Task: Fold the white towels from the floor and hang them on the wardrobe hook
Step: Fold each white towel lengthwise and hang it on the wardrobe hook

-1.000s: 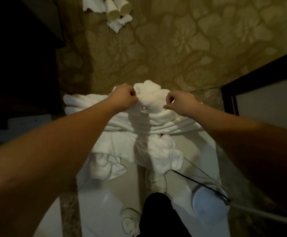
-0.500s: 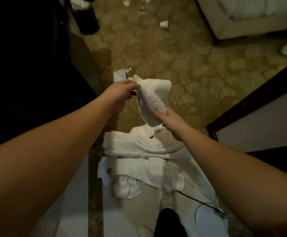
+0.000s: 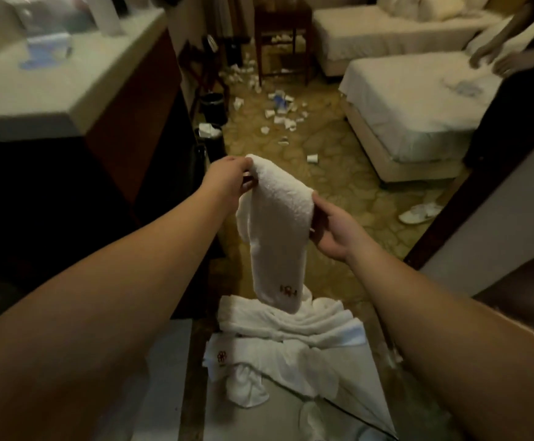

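Note:
A small white towel (image 3: 277, 230) with a red emblem near its lower end hangs in the air in front of me. My left hand (image 3: 227, 181) pinches its top left corner. My right hand (image 3: 331, 229) holds its right edge a little lower, thumb on the cloth. Below it a heap of crumpled white towels (image 3: 291, 342) lies on the floor, one showing a red emblem. No wardrobe hook is in view.
A dark cabinet with a pale counter (image 3: 52, 87) stands on the left. Two beds (image 3: 412, 100) fill the right, with another person's hands (image 3: 494, 57) over one. Paper scraps and cups (image 3: 280, 113) litter the patterned carpet. A white slipper (image 3: 418, 212) lies at the right.
Both hands have lifted the small towel off the heap and raised it; it now hangs unrolled. My view has tilted up from the floor to the room.

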### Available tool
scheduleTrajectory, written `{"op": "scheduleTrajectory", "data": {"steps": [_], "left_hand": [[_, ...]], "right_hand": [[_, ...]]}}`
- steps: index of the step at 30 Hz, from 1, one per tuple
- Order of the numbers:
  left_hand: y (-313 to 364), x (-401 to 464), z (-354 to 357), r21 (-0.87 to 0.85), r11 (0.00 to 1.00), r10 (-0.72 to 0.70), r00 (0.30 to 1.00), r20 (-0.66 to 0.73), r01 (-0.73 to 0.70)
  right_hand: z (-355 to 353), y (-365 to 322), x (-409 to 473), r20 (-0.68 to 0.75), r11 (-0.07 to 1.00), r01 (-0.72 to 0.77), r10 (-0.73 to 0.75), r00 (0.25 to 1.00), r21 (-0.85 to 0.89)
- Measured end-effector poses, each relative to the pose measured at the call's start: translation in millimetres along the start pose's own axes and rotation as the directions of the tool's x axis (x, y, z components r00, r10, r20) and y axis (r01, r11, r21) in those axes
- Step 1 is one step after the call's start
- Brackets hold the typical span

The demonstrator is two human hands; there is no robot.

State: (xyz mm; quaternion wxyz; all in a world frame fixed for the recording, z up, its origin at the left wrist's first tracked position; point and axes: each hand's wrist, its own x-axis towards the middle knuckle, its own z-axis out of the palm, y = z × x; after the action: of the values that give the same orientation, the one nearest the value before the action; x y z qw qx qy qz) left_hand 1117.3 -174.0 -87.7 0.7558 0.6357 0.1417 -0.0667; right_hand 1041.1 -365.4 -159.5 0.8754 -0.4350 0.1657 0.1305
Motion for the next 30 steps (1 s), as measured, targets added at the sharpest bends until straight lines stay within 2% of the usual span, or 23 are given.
{"op": "scheduleTrajectory", "data": {"steps": [3, 5, 7, 10, 12, 14, 16, 20, 24, 30], "left_hand": [[30.9, -42.1, -6.8, 0.024, 0.999, 0.048, 0.998, -0.037, -0.048], [43.5, -77.3, -9.6, 0.238, 0.959, 0.167, 0.986, -0.031, -0.155], [45.7, -120.7, -10.1, 0.460, 0.827, 0.335, 0.941, 0.059, -0.323], [36.8, -189.7, -6.8, 0.558, 0.657, 0.452, 0.858, 0.246, -0.506], [30.6, -222.3, -4.8, 0.624, 0.548, 0.527, 0.809, 0.260, -0.557], [29.4, -250.5, -4.3, 0.700, 0.470, 0.596, 0.778, 0.198, -0.538], [32.2, -278.2, -3.0, 0.731, 0.474, 0.606, 0.785, 0.133, -0.490], [34.4, -350.5, -5.0, 0.692, 0.486, 0.629, 0.763, 0.147, -0.534], [29.2, -419.2, -21.5, 0.718, 0.527, 0.637, 0.771, 0.020, -0.454], [22.2, -518.8, -55.3, 0.665, 0.680, 0.540, 0.824, -0.170, -0.308]], "right_hand": [[35.9, -21.8, -44.1, 0.151, 1.000, -0.003, 0.005, 0.989, -0.013], [58.9, -34.5, -68.8, 0.216, 0.997, 0.010, 0.005, 0.976, -0.070], [78.0, -47.5, -92.3, 0.260, 0.992, 0.031, 0.003, 0.966, -0.126], [98.1, -60.2, -130.4, 0.326, 0.975, 0.057, 0.017, 0.945, -0.216], [104.5, -61.5, -156.2, 0.344, 0.962, 0.084, 0.011, 0.939, -0.259], [107.0, -58.6, -183.9, 0.376, 0.951, 0.124, -0.008, 0.927, -0.285], [108.6, -54.1, -210.9, 0.395, 0.942, 0.148, -0.018, 0.919, -0.301], [107.4, -39.4, -267.8, 0.476, 0.917, 0.210, -0.025, 0.879, -0.339], [107.2, -19.1, -318.2, 0.544, 0.898, 0.250, -0.014, 0.839, -0.362], [117.2, 16.4, -387.9, 0.598, 0.890, 0.246, 0.038, 0.801, -0.385]]}}
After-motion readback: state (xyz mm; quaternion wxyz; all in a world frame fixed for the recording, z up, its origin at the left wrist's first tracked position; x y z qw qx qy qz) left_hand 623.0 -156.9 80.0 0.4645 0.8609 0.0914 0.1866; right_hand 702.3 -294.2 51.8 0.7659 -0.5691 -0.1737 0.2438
